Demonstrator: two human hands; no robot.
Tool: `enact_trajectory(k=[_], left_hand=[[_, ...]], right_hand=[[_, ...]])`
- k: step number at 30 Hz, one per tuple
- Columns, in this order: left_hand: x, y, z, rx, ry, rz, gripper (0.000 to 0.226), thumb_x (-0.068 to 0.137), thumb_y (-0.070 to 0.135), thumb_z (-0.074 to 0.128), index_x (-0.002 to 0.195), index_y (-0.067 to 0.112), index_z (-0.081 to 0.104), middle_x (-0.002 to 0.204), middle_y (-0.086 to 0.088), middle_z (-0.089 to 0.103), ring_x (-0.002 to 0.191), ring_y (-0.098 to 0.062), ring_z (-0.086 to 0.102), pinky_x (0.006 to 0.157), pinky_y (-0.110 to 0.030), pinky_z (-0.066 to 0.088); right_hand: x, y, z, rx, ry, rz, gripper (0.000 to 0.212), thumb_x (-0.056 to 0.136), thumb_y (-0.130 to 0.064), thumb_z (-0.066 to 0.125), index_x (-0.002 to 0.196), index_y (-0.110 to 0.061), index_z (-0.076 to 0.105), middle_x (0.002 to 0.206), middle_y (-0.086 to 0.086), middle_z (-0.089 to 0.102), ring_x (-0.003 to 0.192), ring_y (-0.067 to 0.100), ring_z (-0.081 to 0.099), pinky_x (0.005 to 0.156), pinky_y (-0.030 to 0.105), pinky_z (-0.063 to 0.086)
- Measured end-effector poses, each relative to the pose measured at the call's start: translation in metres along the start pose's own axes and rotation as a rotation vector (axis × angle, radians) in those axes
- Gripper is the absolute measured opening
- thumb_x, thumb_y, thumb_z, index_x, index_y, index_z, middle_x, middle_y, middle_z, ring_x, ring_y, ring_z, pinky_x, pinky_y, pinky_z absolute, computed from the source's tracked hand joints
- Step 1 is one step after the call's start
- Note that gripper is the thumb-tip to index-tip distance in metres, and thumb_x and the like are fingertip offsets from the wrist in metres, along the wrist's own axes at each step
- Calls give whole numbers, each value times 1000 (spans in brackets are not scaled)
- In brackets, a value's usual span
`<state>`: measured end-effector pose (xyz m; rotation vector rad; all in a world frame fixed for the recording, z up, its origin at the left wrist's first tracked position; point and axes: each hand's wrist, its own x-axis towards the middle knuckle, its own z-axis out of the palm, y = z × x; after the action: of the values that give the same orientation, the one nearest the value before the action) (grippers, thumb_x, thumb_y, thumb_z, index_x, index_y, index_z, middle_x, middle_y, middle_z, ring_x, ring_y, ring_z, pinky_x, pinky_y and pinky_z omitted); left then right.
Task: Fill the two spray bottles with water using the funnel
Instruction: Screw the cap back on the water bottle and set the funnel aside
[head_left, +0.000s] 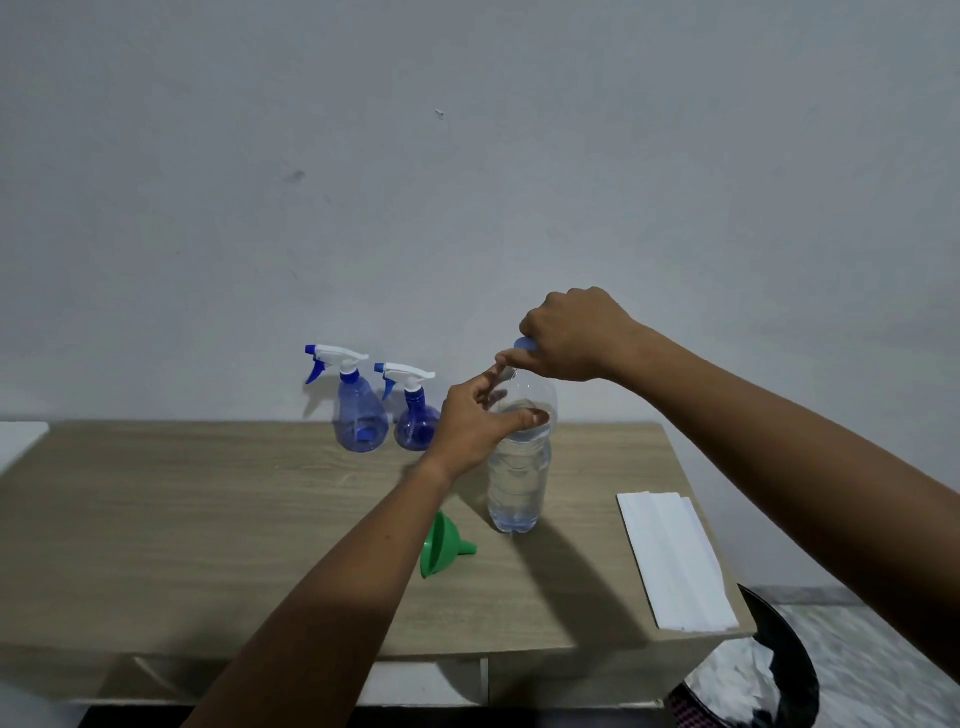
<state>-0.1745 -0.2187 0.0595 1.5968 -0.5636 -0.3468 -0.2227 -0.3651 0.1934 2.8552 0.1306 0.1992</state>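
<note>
Head view. Tabletop (208, 519): pale wood grain, against a grey wall (467, 156).

Tall sprayer (362, 410) and round sprayer (415, 423) stand upright side by side at the far edge, about mid-length, nearly touching. Both have translucent blue bodies, white heads screwed on, and blue triggers and nozzles pointing left.

Water bottle (519, 483): clear, ribbed, upright, just right of the sprayers and nearer the centre. Water reaches about its shoulder.

Left hand (470, 423) grips the bottle's shoulder, thumb across the front, fingers curled behind, index raised toward the neck. Right hand (576, 338) comes from above, fingers closed round the blue cap (521, 343).

Funnel (441, 545): green, lying on its side, spout pointing right, just near-left of the bottle's base, not touching it.

Folded white paper (675, 561) lies along the right edge. A bin (753, 675) sits on the floor below the near right corner.
</note>
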Motion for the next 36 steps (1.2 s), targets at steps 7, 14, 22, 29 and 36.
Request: enact_trajectory(k=[7,14,22,29,36], left_hand=[[-3,2,-4,38,-21,-20,88,67,26,92,145,21,50,146,3,55,132,-18,53,105,-27,46],[-5,7,-3,-18,-38,-27,88,69,20,90,147,26,49,148,4,53,128,-17,53,101,-25,48],[-4,6,-4,15,-54,-1,86,73,22,89,148,26,46,149,4,51,134,-7,49,111,-25,43],[-31,-37,-23,89,-53,-189,107,70,25,90,156,23,27,159,-4,36,143,-21,39,112,-31,40],[-57,-95,-56,638,-182,-409,88,67,42,89,143,19,52,142,-6,58,124,-18,59,95,-24,45]], right_hand=[[0,-1,-2,46,-12,22,59,94,-74,40,76,-20,56,73,-4,56,72,23,57,64,31,38],[-7,15,-3,327,-68,-30,34,97,-53,58,99,-21,66,92,-4,66,84,20,60,70,33,44],[-16,1,22,355,110,86,43,98,-62,49,110,-25,66,85,-7,62,81,21,60,68,32,41],[-59,-41,119,1344,168,438,73,81,-66,69,141,-30,49,126,-7,59,113,18,66,91,32,56],[-73,-85,188,1378,143,493,96,67,-34,90,146,-25,36,137,-3,55,119,16,58,101,40,54]])
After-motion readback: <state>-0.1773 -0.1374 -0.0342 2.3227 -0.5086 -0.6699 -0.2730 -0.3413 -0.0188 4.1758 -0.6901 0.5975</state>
